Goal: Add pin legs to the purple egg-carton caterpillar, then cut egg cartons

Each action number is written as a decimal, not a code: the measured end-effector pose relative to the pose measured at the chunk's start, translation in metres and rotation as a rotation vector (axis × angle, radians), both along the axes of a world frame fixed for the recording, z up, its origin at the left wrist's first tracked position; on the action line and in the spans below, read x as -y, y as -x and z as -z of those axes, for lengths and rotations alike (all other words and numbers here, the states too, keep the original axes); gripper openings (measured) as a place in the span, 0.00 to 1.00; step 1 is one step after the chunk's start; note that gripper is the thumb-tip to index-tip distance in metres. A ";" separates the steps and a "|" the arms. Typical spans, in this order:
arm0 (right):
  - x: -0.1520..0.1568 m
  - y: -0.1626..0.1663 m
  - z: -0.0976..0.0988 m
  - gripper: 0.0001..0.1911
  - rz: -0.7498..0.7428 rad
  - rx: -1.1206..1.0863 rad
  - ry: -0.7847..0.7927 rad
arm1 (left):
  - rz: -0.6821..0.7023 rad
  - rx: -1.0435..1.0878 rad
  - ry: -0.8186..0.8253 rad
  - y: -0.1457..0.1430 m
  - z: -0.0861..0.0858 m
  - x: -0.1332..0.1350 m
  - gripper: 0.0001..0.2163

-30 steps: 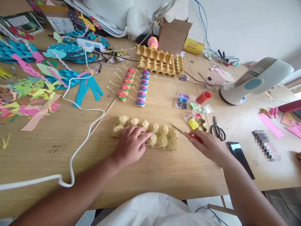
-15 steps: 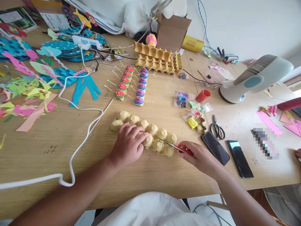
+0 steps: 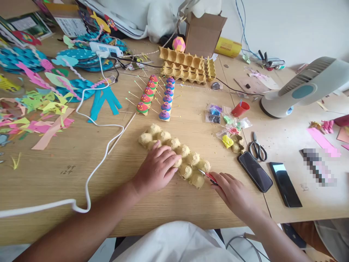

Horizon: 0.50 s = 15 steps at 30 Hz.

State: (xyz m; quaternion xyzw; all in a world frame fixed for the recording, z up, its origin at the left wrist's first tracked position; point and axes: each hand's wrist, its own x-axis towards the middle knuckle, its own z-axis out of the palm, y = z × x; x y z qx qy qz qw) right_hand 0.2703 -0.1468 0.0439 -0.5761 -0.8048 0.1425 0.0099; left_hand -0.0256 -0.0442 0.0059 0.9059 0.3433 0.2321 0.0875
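Note:
An upturned tan pulp egg carton (image 3: 183, 150), with two rows of bumps, lies at an angle on the table before me. My left hand (image 3: 159, 165) rests over its middle, fingers curled on the bumps, holding it down. In my right hand (image 3: 231, 189) is a red-handled utility knife (image 3: 211, 178). Its blade touches the groove between the two rows at the carton's right end. Beyond the carton stand a red-and-green painted egg-carton strip (image 3: 146, 95) and a purple-blue one (image 3: 166, 99), both stuck with pins and bearing small faces.
To the right lie black scissors (image 3: 257, 147), two phones (image 3: 255, 171) (image 3: 285, 185), clay packets (image 3: 227, 141) and a red cup (image 3: 240, 108). A white fan (image 3: 300, 89) stands behind them. A white cable (image 3: 87, 182) and paper scraps (image 3: 38, 123) spread across the left. More cartons (image 3: 185, 74) sit at the back.
The knife has moved along the groove toward the carton's right end. The carton has turned slightly clockwise, with my left hand still on it. The whole view has shifted a little.

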 end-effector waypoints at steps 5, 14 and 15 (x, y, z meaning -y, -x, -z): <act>0.027 0.008 0.006 0.15 0.114 -0.130 0.045 | 0.067 0.028 0.002 -0.002 0.002 0.002 0.15; 0.019 0.013 -0.011 0.15 0.348 -0.378 -0.015 | 0.158 0.083 0.081 -0.007 0.007 -0.002 0.18; 0.011 0.012 -0.016 0.16 0.384 -0.407 -0.051 | 0.176 0.085 0.093 -0.008 0.007 -0.002 0.18</act>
